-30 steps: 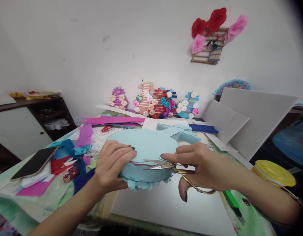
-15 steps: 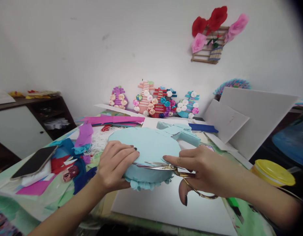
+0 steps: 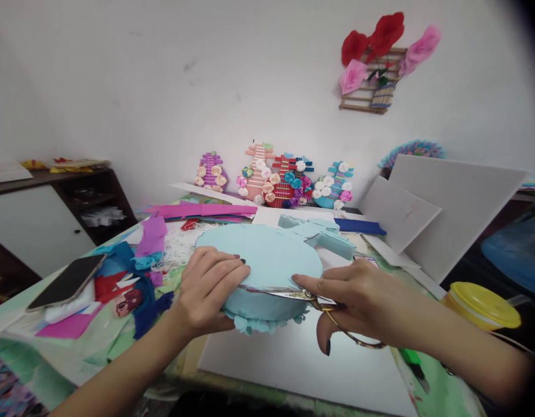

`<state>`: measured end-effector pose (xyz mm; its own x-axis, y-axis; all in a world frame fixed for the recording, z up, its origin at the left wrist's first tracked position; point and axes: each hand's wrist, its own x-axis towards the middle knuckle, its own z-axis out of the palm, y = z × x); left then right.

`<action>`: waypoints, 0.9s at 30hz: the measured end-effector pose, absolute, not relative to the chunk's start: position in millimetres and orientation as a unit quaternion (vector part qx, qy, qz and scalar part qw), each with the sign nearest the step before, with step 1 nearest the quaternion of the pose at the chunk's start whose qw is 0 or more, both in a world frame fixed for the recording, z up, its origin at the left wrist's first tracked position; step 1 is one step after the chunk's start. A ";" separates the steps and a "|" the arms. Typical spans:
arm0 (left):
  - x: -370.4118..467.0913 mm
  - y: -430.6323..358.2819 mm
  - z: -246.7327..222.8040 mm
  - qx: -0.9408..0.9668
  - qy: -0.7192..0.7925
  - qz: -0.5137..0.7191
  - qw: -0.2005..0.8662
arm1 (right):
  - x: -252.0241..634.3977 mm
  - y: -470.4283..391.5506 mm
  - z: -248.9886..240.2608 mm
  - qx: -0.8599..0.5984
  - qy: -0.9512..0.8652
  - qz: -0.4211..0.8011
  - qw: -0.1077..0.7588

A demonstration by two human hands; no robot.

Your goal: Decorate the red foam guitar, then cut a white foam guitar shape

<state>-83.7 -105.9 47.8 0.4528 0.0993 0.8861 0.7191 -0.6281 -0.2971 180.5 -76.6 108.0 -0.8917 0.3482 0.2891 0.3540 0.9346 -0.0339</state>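
Note:
A light-blue, paper-covered lute-shaped craft (image 3: 267, 252) is held above a white board (image 3: 302, 370), its round body toward me and its pegged neck pointing away to the right. My left hand (image 3: 213, 284) grips the body's left side, fingers on the flat top and thumb out of sight beneath. Gold-handled scissors (image 3: 308, 295) are in my right hand (image 3: 358, 298), with the index fingertip resting on the flat top. Their blades lie along the near rim and look closed. Scalloped paper edging (image 3: 263, 325) hangs below the side wall.
Colourful paper lute crafts (image 3: 285, 182) stand against the wall. Left are a phone (image 3: 68, 281), paper scraps (image 3: 120, 272) and white shreds (image 3: 180, 240). Rightward are white boards (image 3: 454, 202), a yellow-lidded tub (image 3: 484, 304) and a green utility knife (image 3: 413, 362).
The scissor blades, parted before, have come together along the near rim. The right thumb has risen slightly. Both hands and the craft appear a little farther right as the view shifts.

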 end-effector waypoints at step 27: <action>-75.3 -102.7 45.2 -0.785 -0.281 -0.440 0.334 | 174.8 -83.5 107.0 -0.177 -0.965 -0.100 0.168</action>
<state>-75.3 -102.7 45.2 0.4544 0.1476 0.8785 0.7357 -0.6182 -0.2767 174.8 -83.5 107.0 -0.8812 0.3075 0.3592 0.3748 0.9173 0.1343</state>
